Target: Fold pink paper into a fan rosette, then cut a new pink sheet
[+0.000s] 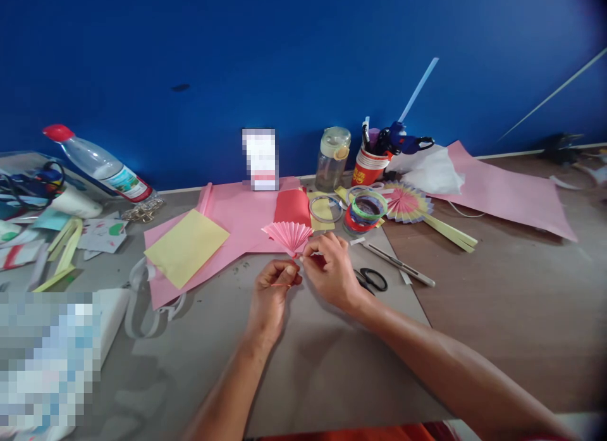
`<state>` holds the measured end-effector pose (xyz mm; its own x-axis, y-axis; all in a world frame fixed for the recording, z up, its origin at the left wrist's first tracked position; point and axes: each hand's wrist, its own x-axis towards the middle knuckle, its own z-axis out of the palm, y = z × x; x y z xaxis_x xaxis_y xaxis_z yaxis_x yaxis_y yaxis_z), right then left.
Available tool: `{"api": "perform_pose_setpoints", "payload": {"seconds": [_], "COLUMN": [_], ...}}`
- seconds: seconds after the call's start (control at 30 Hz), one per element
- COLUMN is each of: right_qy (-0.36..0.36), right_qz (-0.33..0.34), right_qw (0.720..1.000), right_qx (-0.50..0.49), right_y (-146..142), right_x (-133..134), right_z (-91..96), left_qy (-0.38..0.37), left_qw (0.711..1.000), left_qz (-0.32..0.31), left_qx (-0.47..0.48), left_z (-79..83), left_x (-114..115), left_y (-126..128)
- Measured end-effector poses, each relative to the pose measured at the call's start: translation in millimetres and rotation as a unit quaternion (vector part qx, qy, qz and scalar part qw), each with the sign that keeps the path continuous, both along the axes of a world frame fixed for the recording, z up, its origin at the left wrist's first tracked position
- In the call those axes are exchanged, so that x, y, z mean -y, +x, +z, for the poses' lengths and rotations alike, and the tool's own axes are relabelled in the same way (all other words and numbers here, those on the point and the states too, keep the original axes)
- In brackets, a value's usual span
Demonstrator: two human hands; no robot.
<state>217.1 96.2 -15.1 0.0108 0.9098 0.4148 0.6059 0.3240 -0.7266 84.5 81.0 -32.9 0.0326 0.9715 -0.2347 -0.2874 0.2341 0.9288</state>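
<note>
A small pleated pink paper fan [288,236] spreads out just beyond my hands, its narrow gathered end pointing toward me. My right hand [332,269] is closed, thumb and fingertips pinched at that gathered end. Just left of it and lower, my left hand [275,292] is closed too, with a thin red strand [281,285] showing at its thumb. The exact contact between fingertips and fan base is too small to make out. Black-handled scissors [372,279] lie beside my right wrist, partly hidden by it.
Pink sheets [227,210], a yellow sheet [187,248] and a red piece [291,207] lie behind. To the right are tape rolls [365,213], a paper rosette [403,202], a utility knife [398,264], a pen cup [370,167] and a clear bottle [332,159]. A phone [260,159] leans on the blue wall.
</note>
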Motion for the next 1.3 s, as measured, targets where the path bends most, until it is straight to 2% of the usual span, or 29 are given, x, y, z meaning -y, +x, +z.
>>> {"api": "perform_pose_setpoints", "payload": {"seconds": [0.2,0.27,0.33,0.43,0.57,0.63,0.7,0.73,0.77,0.83,0.87,0.93,1.13,1.3], "right_qy": [0.014,0.025,0.038,0.052,0.063,0.069,0.072,0.072,0.073,0.083,0.09,0.099,0.105,0.101], "right_qz": [0.007,0.012,0.016,0.019,0.005,0.0,0.004,0.009,0.016,0.032,0.039,0.047,0.047,0.056], "right_qw": [1.0,0.999,0.999,0.998,0.998,0.997,0.997,0.997,0.997,0.996,0.995,0.993,0.987,0.986], "right_qx": [-0.01,-0.015,-0.016,-0.01,-0.019,-0.02,-0.011,-0.004,0.003,0.018,0.027,0.052,0.109,0.117], "right_y": [1,3,5,9,14,15,15,15,14,13,12,12,9,7], "right_x": [-2,-2,-3,-4,-7,-8,-8,-8,-7,-6,-6,-4,-2,0], "right_z": [-0.1,-0.4,-0.9,-2.0,-3.8,-4.3,-4.3,-4.2,-4.2,-4.2,-4.3,-4.4,-4.9,-6.5], "left_qy": [-0.003,-0.005,-0.008,0.0,0.036,0.032,0.066,0.085,0.083,0.068,0.067,0.067,0.075,0.084], "left_qw": [0.999,0.998,0.997,0.993,0.957,0.941,0.938,0.945,0.961,0.99,0.995,0.997,0.99,0.988], "left_qz": [-0.043,-0.067,-0.063,0.028,0.228,0.274,0.298,0.285,0.241,0.116,0.07,0.021,0.034,0.037], "left_qx": [-0.013,0.004,0.048,0.115,0.177,0.198,0.165,0.137,0.107,0.051,0.03,-0.023,-0.112,-0.126], "left_z": [-0.5,2.9,7.1,12.0,16.3,19.3,22.9,24.5,25.8,26.2,25.2,20.8,5.4,4.9], "left_x": [3,5,4,-5,-24,-30,-30,-27,-23,-14,-10,-4,-3,-3], "left_y": [0,2,1,-10,-48,-63,-65,-61,-54,-35,-25,-11,-4,-3]}}
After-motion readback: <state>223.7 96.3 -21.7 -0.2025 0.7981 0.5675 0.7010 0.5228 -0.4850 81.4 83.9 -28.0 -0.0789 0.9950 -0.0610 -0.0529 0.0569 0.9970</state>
